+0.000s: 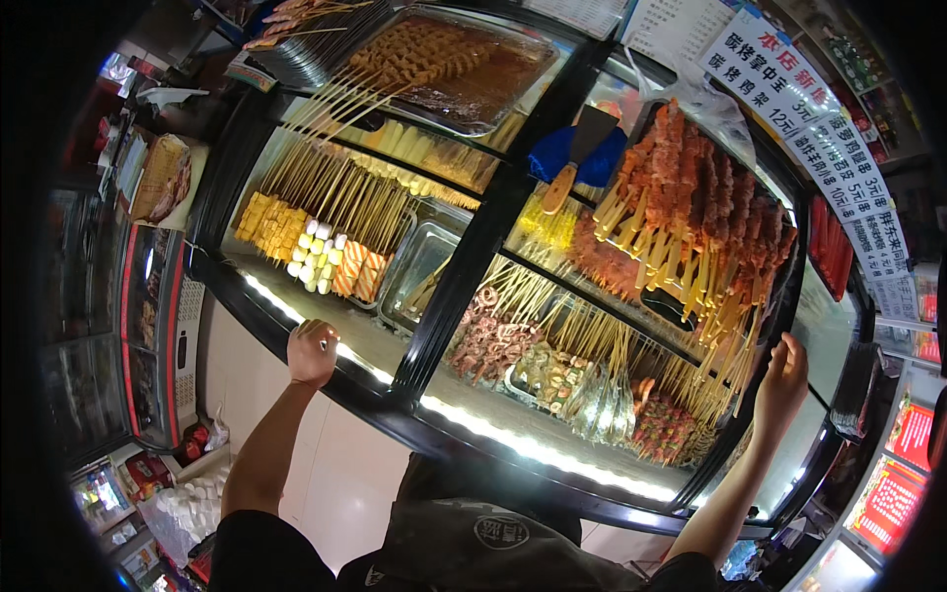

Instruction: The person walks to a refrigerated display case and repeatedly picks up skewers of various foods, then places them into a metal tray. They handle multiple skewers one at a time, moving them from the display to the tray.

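Observation:
My left hand (312,353) is loosely curled at the front edge of a lit glass display case (414,425); whether its fingers grip the edge, I cannot tell. At the case's right side is my right hand (784,374), fingers bent near the black frame; its hold is unclear. Inside lie skewers of tofu-like cubes (270,226), pink and white pieces (318,255), squid (492,337) and small red meat (662,429). On top, raw meat skewers (695,177) fill a tray beside a wooden-handled scraper (573,159). A metal tray (518,96) holds brown skewers (422,55) in sauce.
An empty-looking metal tray (422,274) with a few sticks sits inside the case. Paper signs (806,96) bearing writing stand along its far right. To the left are a basket (164,181), a glass-fronted cooler (148,333) and a plastic bag of white items (189,510).

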Demonstrator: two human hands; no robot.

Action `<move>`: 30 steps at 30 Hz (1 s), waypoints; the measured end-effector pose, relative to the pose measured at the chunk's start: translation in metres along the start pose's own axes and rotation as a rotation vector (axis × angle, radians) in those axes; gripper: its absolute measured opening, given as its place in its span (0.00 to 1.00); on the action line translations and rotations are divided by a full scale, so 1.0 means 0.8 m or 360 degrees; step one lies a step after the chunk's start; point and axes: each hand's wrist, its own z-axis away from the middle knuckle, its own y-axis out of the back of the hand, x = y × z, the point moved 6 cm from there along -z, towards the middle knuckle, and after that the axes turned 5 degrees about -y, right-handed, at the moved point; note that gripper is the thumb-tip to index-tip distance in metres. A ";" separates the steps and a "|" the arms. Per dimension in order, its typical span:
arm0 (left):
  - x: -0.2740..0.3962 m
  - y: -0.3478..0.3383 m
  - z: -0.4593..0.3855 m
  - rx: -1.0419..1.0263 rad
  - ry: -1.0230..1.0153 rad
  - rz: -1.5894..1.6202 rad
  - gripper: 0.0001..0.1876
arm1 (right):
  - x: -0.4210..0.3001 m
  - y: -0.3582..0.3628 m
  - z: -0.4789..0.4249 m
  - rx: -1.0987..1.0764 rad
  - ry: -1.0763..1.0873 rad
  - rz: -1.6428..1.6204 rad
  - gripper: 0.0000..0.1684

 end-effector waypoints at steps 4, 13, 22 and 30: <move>0.011 0.002 -0.006 0.0023 0.0014 0.0065 0.04 | -0.106 -0.031 0.142 -0.0584 0.0190 -0.0788 0.06; 0.009 0.002 -0.011 -0.0015 -0.0005 0.0049 0.03 | -0.164 -0.471 0.240 -0.1712 -0.0972 -0.0449 0.69; 0.009 0.003 -0.009 -0.0004 -0.0011 0.0081 0.02 | -0.211 -0.618 0.208 -0.1404 -0.1129 -0.0173 0.64; 0.014 0.008 -0.013 -0.0003 -0.0023 0.0076 0.03 | -0.190 -0.635 0.208 -0.1305 -0.1196 -0.0150 0.60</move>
